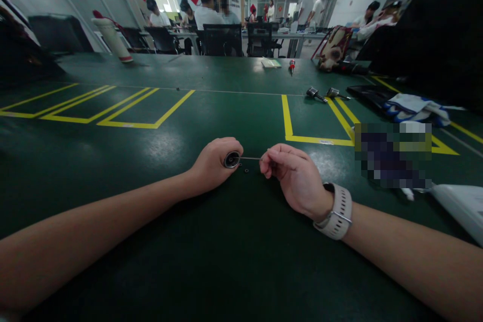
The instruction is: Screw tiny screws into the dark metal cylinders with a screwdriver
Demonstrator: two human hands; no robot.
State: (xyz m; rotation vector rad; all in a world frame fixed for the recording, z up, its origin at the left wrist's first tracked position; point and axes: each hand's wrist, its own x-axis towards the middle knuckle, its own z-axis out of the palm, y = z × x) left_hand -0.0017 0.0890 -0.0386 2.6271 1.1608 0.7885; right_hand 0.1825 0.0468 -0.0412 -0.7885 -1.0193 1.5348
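Observation:
My left hand (215, 163) is curled round a small dark round metal part (231, 159), its open end facing right. My right hand (292, 176), with a white watch (337, 213) on the wrist, pinches a thin metal rod (249, 158) whose tip reaches into the round part. Both hands rest on the green table (234, 241). Two or three tiny dark rings (244, 169) lie on the table just below the rod.
Yellow taped rectangles (128, 105) mark the table. Two similar metal parts (324, 94) lie at the back right, with a red-handled tool (292, 64) and a green pad (270, 63) beyond. A white bottle (112, 38) stands back left. Bags and cloth lie right. Several people sit behind.

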